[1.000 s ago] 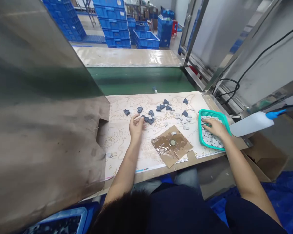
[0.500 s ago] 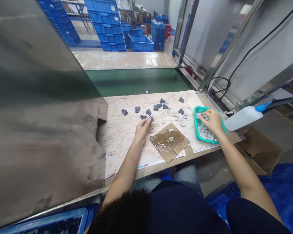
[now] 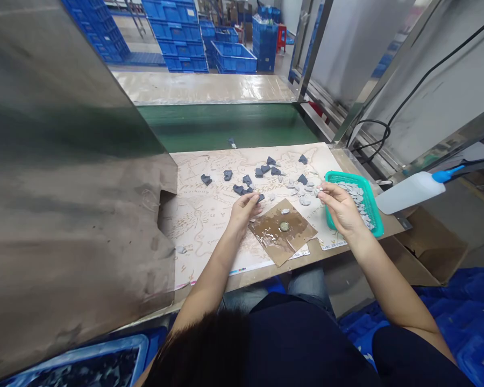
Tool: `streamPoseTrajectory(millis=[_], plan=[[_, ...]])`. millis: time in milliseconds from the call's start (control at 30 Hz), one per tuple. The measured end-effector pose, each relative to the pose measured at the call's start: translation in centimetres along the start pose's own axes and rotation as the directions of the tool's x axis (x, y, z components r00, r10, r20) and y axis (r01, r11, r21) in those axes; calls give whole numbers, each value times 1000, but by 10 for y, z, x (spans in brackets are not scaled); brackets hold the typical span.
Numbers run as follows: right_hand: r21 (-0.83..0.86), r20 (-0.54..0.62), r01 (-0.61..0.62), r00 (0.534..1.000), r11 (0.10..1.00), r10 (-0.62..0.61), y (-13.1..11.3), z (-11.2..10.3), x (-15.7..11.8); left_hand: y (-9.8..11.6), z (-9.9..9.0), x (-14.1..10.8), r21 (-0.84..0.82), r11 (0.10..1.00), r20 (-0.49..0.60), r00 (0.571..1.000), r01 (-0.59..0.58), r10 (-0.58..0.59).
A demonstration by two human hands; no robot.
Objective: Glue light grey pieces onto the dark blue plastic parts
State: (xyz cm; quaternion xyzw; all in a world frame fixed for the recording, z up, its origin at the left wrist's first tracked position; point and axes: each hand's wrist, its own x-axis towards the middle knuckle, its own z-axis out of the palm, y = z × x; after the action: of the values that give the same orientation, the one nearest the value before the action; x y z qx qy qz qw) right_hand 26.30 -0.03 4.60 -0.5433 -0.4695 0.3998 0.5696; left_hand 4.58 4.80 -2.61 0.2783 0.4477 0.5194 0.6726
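Between the thumb and fingers of my left hand (image 3: 244, 213) is a small dark piece (image 3: 260, 198), held above the printed paper sheet (image 3: 210, 215). My right hand (image 3: 339, 208) pinches a small pale piece (image 3: 318, 190) at the left rim of the green basket (image 3: 376, 219). More flat pale pieces (image 3: 357, 194) lie inside that basket. Several dark pieces (image 3: 265, 169) and loose pale pieces (image 3: 305, 201) are scattered over the sheet. Near me, a brown cardboard square (image 3: 266, 242) carries a wet glossy patch, a round greenish disc (image 3: 284, 227) and one pale piece (image 3: 285, 211).
A white bottle with a blue tip (image 3: 411, 192) leans right of the basket. Behind the sheet runs a green conveyor belt (image 3: 226, 121). A large metal panel (image 3: 76, 204) stands at the left. Below right sits an open cardboard box (image 3: 431, 242); blue crates (image 3: 181, 47) are stacked beyond.
My right hand has come out of the green basket to the left, pinching a pale piece. My left hand has shifted slightly right with the dark piece.
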Motion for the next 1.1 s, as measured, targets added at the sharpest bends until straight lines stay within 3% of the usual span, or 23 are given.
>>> streamPoseTrajectory(millis=[200,433,700,1100], plan=[[107,106,-140,986,984,129,-3,8,-4,0,-2,2,1,1000,5,1000,-12,12],[217,229,-326,933,920,276,-5,18,-12,0,-3,2,7,1000,11,1000,-15,15],[188,304,-315,919,930,250,1,24,-15,2,-2,1,-3,1000,25,1000,1,-1],[164,328,-305,914,938,240,6,28,-18,7,-1,-6,14,1000,205,979,17,-20]])
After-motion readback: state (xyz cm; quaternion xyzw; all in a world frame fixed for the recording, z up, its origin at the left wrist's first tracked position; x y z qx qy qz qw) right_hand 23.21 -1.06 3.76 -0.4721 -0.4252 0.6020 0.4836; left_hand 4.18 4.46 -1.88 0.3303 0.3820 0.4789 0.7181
